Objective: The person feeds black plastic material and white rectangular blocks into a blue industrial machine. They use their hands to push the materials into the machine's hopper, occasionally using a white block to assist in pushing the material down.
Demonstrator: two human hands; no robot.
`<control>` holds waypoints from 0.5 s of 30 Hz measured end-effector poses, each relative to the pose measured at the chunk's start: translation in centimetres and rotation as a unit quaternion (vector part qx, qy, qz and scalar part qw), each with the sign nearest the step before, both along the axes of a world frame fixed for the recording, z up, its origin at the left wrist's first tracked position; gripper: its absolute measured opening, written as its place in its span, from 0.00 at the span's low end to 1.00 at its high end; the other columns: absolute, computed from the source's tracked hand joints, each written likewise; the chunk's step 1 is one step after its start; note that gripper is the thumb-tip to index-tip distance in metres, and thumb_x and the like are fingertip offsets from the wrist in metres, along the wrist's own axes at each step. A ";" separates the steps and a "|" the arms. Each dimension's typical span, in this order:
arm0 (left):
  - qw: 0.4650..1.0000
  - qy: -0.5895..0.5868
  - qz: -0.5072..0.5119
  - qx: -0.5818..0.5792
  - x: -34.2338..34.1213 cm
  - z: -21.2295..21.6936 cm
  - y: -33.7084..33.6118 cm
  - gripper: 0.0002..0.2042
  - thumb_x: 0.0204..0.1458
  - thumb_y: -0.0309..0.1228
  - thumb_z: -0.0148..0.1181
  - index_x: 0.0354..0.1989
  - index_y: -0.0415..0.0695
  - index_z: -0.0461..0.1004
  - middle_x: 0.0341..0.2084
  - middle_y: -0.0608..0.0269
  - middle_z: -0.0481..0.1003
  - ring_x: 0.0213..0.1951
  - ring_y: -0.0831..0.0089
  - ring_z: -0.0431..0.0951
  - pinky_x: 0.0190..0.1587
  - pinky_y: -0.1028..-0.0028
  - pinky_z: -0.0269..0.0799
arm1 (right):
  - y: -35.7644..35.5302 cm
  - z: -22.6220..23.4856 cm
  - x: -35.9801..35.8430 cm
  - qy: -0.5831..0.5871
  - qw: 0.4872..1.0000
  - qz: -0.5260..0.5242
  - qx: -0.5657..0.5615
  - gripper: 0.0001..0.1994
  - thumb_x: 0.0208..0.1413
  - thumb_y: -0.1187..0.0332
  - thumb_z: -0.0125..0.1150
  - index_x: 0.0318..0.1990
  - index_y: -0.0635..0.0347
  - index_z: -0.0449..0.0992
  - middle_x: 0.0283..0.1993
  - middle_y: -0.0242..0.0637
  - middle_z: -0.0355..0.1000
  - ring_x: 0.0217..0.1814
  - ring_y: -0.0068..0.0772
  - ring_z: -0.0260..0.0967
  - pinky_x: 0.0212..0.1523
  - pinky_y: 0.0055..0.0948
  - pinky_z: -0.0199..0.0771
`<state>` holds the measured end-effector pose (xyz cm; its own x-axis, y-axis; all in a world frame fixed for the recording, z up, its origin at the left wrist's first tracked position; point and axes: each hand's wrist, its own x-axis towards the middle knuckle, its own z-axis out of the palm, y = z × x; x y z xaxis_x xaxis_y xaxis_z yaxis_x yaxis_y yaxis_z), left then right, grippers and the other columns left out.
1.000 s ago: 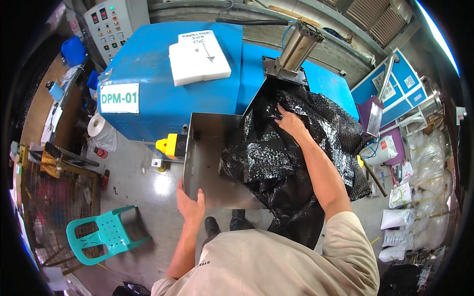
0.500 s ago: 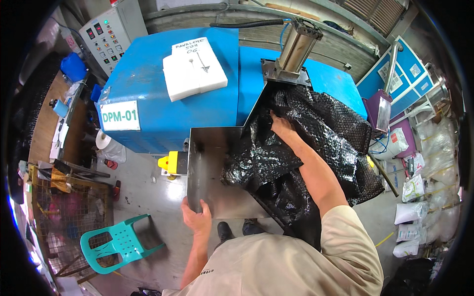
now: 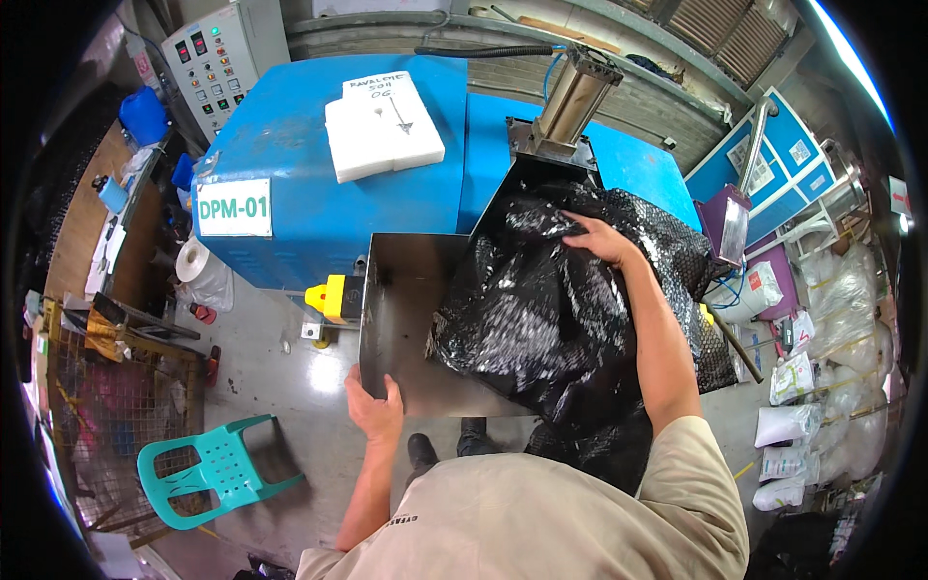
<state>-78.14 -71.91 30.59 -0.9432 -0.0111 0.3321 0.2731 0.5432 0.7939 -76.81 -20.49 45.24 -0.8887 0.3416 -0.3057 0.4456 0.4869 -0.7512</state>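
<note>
A steel chute tray (image 3: pixel 406 319) juts out from a blue machine (image 3: pixel 319 184). My left hand (image 3: pixel 375 411) grips the tray's near left corner. A large shiny black plastic bag (image 3: pixel 541 309) lies in the tray and spills over its right side. My right hand (image 3: pixel 599 239) presses flat on the top of the bag, fingers spread toward the machine's metal hopper (image 3: pixel 570 101).
A white foam block (image 3: pixel 382 124) lies on the machine top. A grey control box (image 3: pixel 217 58) stands at the back left, a teal plastic chair (image 3: pixel 213 469) on the floor at lower left. White sacks (image 3: pixel 802 425) and a purple device (image 3: pixel 730 227) crowd the right side.
The view has shifted a little. My right hand stays on the black bag near the hopper and my left hand stays on the tray's near corner.
</note>
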 end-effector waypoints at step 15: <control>0.999 -0.027 0.017 -0.018 0.3 0.8 0.2 0.26 0.50 0.25 0.71 0.57 0.32 0.69 0.45 0.46 0.77 0.45 0.53 0.80 0.50 0.60 0.75 | 5.7 -16.1 -9.4 -0.005 0.972 0.000 0.234 0.36 0.52 0.55 0.68 0.70 0.54 0.70 0.66 0.56 0.71 0.69 0.61 0.68 0.70 0.48 0.66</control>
